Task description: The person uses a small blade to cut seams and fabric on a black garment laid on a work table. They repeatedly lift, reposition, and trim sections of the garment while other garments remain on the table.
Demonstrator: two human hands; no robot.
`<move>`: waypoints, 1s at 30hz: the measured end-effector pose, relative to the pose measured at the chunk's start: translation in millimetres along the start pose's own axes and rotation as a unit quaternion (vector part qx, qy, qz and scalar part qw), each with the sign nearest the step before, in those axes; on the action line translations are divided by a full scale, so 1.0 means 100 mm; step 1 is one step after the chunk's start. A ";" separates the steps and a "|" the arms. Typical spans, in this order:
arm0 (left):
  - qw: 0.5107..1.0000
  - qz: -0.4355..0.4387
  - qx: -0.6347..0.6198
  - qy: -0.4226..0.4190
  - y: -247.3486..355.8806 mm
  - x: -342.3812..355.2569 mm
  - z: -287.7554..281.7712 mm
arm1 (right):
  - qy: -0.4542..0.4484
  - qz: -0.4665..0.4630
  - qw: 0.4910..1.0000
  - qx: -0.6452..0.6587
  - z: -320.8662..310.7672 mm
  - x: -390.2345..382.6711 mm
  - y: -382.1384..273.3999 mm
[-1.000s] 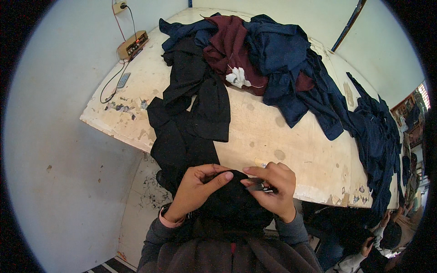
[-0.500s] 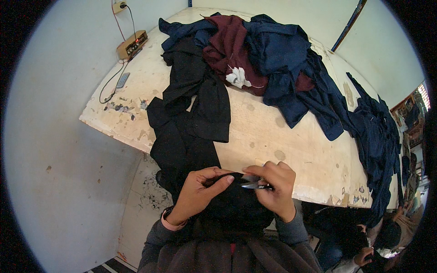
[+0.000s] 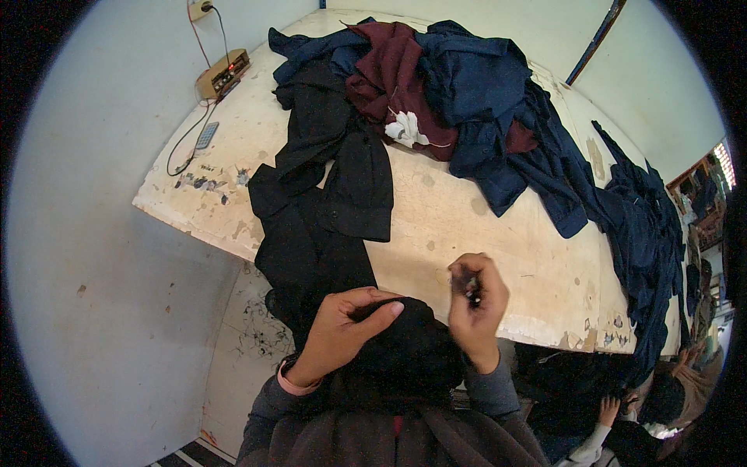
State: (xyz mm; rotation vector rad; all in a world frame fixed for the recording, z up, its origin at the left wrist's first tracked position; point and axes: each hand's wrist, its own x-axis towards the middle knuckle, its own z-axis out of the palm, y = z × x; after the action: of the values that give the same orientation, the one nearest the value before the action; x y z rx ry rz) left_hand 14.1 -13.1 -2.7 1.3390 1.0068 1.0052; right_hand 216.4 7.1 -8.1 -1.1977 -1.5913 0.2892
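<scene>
The edge of a black garment (image 3: 405, 342) is pinched between the thumb and fingers of my left hand (image 3: 342, 331). This garment spreads from my lap up over the table's front edge. To the right, above and apart from the cloth, my right hand (image 3: 481, 311) is closed around small metal thread snips (image 3: 469, 288). Motion smears the snips, so I cannot tell whether their blades are apart.
On the pale worn table (image 3: 467, 233) lie a maroon garment (image 3: 385, 70) with a white cloth piece (image 3: 406, 129), and navy garments (image 3: 478, 86). A brown box device (image 3: 223, 74) with cables and a remote control (image 3: 207, 135) sit far left. Another person's hand (image 3: 608, 410) shows lower right.
My right hand has lifted away from the cloth with the snips, up and to the right. My left hand keeps its pinch in the same place. The other person's hands have shifted.
</scene>
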 end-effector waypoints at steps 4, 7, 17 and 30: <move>0.996 -0.078 -0.043 0.018 0.00 -0.01 -0.04 | -0.033 0.031 0.999 0.024 -0.14 0.06 -0.09; 0.996 -0.056 -0.053 0.034 -0.03 -0.01 -0.04 | -0.094 0.045 0.993 0.059 -0.21 -0.02 -0.04; 0.997 -0.061 -0.050 0.010 -0.01 0.00 -0.02 | -0.150 -0.108 0.980 -0.067 -0.20 0.01 -0.11; 0.973 -0.107 -0.203 0.011 -0.07 0.04 -0.03 | -0.075 -0.062 0.995 -0.003 -0.14 -0.02 0.02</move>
State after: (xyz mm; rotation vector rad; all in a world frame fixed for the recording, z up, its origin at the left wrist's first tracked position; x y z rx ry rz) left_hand 12.8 -8.3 -9.3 0.8650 0.8809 0.9968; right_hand 229.3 1.5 -5.3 -1.0966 -1.7906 0.3005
